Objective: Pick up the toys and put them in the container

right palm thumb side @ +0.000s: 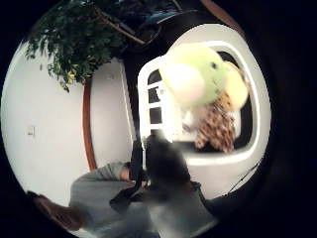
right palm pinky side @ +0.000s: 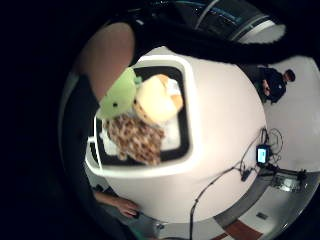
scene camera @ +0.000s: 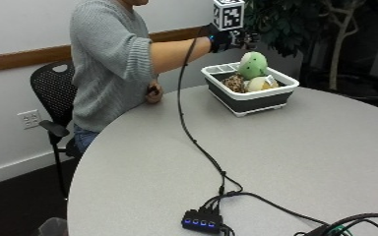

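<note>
Outside view: grip [scene camera: 232, 39] above green toy [scene camera: 252, 64] in container [scene camera: 267, 98] (fingers unclear, contact hidden).

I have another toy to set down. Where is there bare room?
The round grey table is bare between the white-rimmed dark container and the black cable hub. The container is crowded: green plush toy, spotted brown toy, cream toy.

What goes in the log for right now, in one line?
hand: above bin, open | green toy: atop yellow toy and spotted toy in bin | table: no toys seen
</note>
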Tool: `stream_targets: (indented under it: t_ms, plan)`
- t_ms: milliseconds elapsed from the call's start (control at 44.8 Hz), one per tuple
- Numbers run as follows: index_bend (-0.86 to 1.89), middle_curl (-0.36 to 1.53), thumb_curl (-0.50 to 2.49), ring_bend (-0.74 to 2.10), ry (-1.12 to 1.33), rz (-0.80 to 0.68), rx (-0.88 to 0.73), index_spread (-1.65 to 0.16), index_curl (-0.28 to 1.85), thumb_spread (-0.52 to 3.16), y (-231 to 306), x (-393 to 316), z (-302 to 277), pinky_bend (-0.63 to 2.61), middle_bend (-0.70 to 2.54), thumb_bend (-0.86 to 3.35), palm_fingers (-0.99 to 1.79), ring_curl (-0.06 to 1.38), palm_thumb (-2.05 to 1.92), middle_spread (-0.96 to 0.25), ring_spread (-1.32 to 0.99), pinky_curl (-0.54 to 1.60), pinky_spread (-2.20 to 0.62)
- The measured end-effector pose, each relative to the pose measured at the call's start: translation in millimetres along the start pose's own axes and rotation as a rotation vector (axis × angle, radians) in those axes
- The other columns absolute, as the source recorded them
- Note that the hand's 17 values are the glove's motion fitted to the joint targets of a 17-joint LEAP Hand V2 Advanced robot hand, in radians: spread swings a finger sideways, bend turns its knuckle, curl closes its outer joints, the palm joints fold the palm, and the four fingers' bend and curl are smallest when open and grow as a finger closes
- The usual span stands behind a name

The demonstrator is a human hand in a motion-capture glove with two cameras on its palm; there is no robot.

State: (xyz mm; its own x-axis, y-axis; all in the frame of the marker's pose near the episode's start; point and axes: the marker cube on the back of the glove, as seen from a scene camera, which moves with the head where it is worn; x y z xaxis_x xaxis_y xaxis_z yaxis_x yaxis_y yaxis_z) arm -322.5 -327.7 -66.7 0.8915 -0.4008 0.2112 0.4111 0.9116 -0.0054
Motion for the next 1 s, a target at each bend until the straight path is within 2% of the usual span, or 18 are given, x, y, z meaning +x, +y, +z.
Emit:
stream_targets:
  t_ms: [134,245,424,513,647,780,1003]
  plan:
    - [0.18,0.39,0.41,0.14,0.164,0.161,0.002,-0.39,0.5,1.24,95,74,-19,0.83,0.13,-0.04,-0.16,0.45,-0.05,-0.16,-0.1,0.31,0.06]
    - [0.18,0.37,0.39,0.15,0.209,0.169,-0.011,-0.39,0.49,1.25,145,93,-22,0.81,0.14,-0.04,-0.15,0.43,-0.04,-0.16,-0.09,0.31,0.06]
    - [0.18,0.34,0.35,0.15,0.08,0.139,-0.004,-0.39,0.47,1.26,198,83,-19,0.79,0.14,-0.04,-0.14,0.39,-0.04,-0.16,-0.08,0.31,0.06]
    - [0.18,0.33,0.34,0.15,0.032,0.081,-0.002,-0.39,0.46,1.26,246,64,-4,0.79,0.14,-0.04,-0.14,0.38,-0.04,-0.16,-0.08,0.31,0.06]
    - [0.18,0.31,0.33,0.16,0.085,0.055,-0.041,-0.38,0.45,1.27,318,29,37,0.78,0.14,-0.03,-0.13,0.36,-0.04,-0.16,-0.08,0.32,0.06]
    - [0.18,0.3,0.31,0.17,0.127,0.122,-0.039,-0.38,0.44,1.28,344,23,55,0.77,0.13,-0.03,-0.12,0.35,-0.04,-0.16,-0.08,0.32,0.06]
    - [0.18,0.28,0.31,0.17,0.112,0.159,-0.03,-0.38,0.43,1.29,357,27,86,0.76,0.14,-0.03,-0.11,0.33,-0.03,-0.16,-0.08,0.32,0.06]
